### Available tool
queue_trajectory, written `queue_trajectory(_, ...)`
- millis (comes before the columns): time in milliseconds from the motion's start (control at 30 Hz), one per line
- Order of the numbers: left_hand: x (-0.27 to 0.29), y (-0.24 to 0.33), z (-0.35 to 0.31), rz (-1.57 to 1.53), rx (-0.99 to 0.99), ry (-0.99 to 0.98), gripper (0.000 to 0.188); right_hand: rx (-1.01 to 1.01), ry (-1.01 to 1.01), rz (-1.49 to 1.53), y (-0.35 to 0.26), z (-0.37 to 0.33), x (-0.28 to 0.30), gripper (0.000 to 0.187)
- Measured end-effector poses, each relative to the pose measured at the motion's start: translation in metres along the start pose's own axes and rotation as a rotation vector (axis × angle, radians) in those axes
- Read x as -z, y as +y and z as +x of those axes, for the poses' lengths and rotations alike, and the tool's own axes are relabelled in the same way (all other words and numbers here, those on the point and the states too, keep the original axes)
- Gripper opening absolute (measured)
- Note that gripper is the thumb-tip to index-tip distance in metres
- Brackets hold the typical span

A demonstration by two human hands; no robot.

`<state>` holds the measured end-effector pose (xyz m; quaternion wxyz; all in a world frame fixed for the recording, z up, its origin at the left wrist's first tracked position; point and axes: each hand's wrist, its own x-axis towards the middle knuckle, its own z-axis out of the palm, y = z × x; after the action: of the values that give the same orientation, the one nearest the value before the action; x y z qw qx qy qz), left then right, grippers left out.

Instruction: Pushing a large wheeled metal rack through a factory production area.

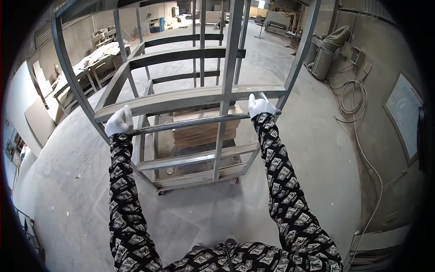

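A tall grey metal rack cart (163, 103) with several shelf levels stands in front of me. A round handle bar (190, 123) runs across its near side. My left hand (119, 122), in a white glove, is closed around the bar's left end, beside the corner post. Toward the right end, my right hand (261, 107), gloved too, grips the same bar. Both forearms reach forward in black and white patterned sleeves. Behind the bar, a stack of thin wooden boards (204, 135) lies low in the rack. The upper shelf levels show bare crossbars.
Along the left wall stands a workbench (86, 68) covered with papers or sheets, with pale panels (40, 119) leaning nearby. At right are a coiled hose (353, 102), a dust-collector-like drum (321, 63) and a wall board (403, 115). Machinery (277, 22) stands far back.
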<state>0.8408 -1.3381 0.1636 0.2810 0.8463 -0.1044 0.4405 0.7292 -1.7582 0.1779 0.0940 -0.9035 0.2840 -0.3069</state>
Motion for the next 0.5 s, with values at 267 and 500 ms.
queue_trajectory(267, -0.050, 0.015, -0.021, -0.039, 0.122, 0.045, 0.028, 0.015, 0.074, -0.010, 0.034, 0.032, -0.031, 0.057)
queue_trajectory(500, -0.040, -0.042, -0.033, 0.028, 0.102, 0.064, 0.028, 0.003, 0.073, -0.010, -0.001, -0.001, -0.064, 0.055)
